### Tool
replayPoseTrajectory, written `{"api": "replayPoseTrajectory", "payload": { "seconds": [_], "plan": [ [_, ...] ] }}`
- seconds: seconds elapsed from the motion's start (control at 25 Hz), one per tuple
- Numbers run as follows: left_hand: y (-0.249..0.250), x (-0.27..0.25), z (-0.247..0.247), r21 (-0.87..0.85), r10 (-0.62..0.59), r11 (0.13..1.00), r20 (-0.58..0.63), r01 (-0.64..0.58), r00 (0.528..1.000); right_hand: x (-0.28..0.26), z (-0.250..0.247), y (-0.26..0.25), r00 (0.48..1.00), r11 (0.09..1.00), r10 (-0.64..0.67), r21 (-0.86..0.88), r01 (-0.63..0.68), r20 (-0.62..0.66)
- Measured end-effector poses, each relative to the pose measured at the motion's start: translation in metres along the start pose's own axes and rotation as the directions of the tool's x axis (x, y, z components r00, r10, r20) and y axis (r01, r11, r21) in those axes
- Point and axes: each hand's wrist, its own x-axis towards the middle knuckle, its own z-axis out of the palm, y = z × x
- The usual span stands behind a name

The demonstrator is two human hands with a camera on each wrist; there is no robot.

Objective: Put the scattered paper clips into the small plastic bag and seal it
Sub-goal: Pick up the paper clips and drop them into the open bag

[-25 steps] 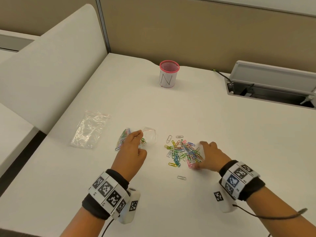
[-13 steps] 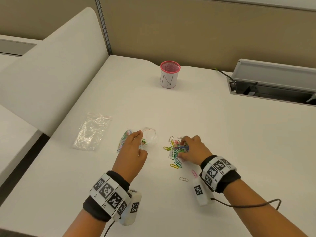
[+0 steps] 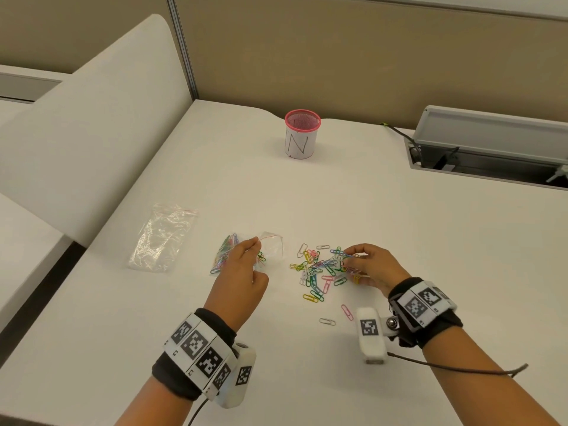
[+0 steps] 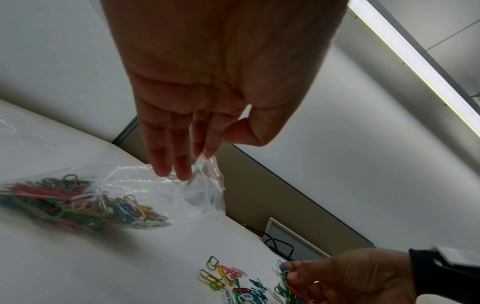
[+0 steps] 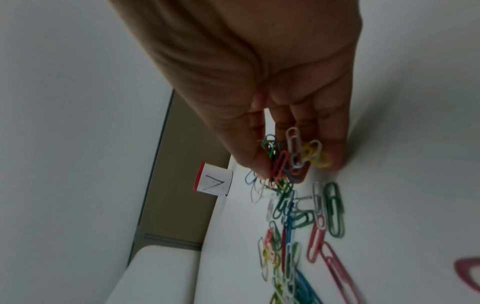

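A small clear plastic bag (image 3: 270, 245) (image 4: 161, 191) with a red zip line lies on the white desk, holding several coloured paper clips (image 3: 224, 253) (image 4: 70, 203). My left hand (image 3: 242, 269) (image 4: 205, 148) pinches the bag's mouth and lifts it. To the right lies a loose pile of coloured paper clips (image 3: 319, 269) (image 5: 298, 222) (image 4: 233, 283). My right hand (image 3: 365, 265) (image 5: 293, 156) grips a bunch of clips just above the pile's right side. Two single clips (image 3: 338, 316) lie apart, nearer me.
A second, empty clear bag (image 3: 164, 238) lies to the left. A pink-rimmed cup marked N (image 3: 301, 138) (image 5: 214, 181) stands at the back. An open cable tray (image 3: 491, 152) sits at the back right, and a white divider (image 3: 92, 118) bounds the desk's left side.
My right hand swept left across the pile, closed on a bunch of clips and has lifted slightly back to the right. My left hand kept hold of the bag's mouth.
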Motion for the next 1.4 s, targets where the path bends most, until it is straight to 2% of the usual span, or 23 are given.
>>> {"api": "replayPoseTrajectory", "payload": {
  "seconds": [0.12,0.24,0.32,0.44,0.52,0.68,0.8,0.92,0.96,1.0,1.08,1.12,1.2,1.28,1.4],
  "plan": [
    [0.001,0.0,0.002,-0.005,0.005,1.0,0.005,-0.005,1.0,-0.004,-0.002,-0.001,0.998,0.998,-0.041,0.051,0.044,-0.045],
    [0.001,-0.001,0.003,-0.016,0.01,1.0,0.007,-0.01,1.0,-0.01,0.006,-0.009,0.983,0.986,-0.165,-0.052,0.161,-0.078],
    [0.002,0.0,0.003,-0.014,0.012,1.0,0.004,-0.012,1.0,-0.017,0.018,-0.017,0.985,0.985,-0.174,-0.01,0.173,-0.02],
    [0.001,-0.001,0.003,-0.008,0.011,1.0,0.007,-0.011,1.0,-0.031,0.048,-0.03,0.982,0.987,-0.113,0.13,0.094,0.151],
    [0.001,-0.002,0.003,-0.015,0.008,1.0,0.005,-0.008,1.0,-0.034,0.07,-0.035,0.973,0.989,-0.119,0.109,0.099,0.199],
    [0.001,-0.003,0.003,-0.015,0.009,1.0,0.008,-0.009,1.0,-0.035,0.101,-0.042,0.953,0.99,-0.111,-0.055,0.132,0.28],
    [0.001,-0.004,0.002,-0.02,0.005,1.0,-0.007,-0.005,1.0,-0.038,0.099,-0.05,0.941,0.987,-0.089,-0.097,0.127,0.327],
    [-0.002,-0.004,-0.001,-0.025,-0.007,1.0,-0.019,0.007,1.0,-0.032,0.075,-0.055,0.955,0.983,-0.13,-0.091,0.159,0.266],
    [-0.003,-0.004,-0.001,-0.027,-0.007,1.0,-0.019,0.006,1.0,-0.026,0.065,-0.053,0.965,0.963,-0.174,-0.171,0.209,0.197],
    [-0.003,-0.004,-0.002,-0.032,-0.004,0.999,-0.017,0.003,1.0,-0.017,0.053,-0.049,0.965,0.901,-0.231,-0.347,0.259,0.12],
    [-0.003,-0.005,-0.001,-0.041,0.004,0.999,-0.016,-0.004,1.0,0.0,0.034,-0.035,0.964,0.657,-0.259,-0.721,0.22,0.058],
    [-0.003,-0.005,-0.001,-0.041,0.007,0.999,-0.018,-0.007,1.0,0.005,0.028,-0.027,0.976,0.557,-0.214,-0.815,0.162,0.048],
    [-0.002,-0.005,-0.001,-0.037,0.008,0.999,-0.018,-0.009,1.0,0.009,0.027,-0.014,0.989,0.484,-0.134,-0.867,0.116,0.058],
    [-0.001,-0.004,-0.001,-0.037,0.003,0.999,-0.016,-0.003,1.0,0.007,0.036,-0.007,0.981,0.492,-0.141,-0.851,0.184,0.131],
    [-0.002,-0.003,0.0,-0.034,-0.005,0.999,-0.003,0.005,1.0,0.0,0.058,-0.001,0.952,0.447,-0.166,-0.841,0.304,0.256]
  ]
}}
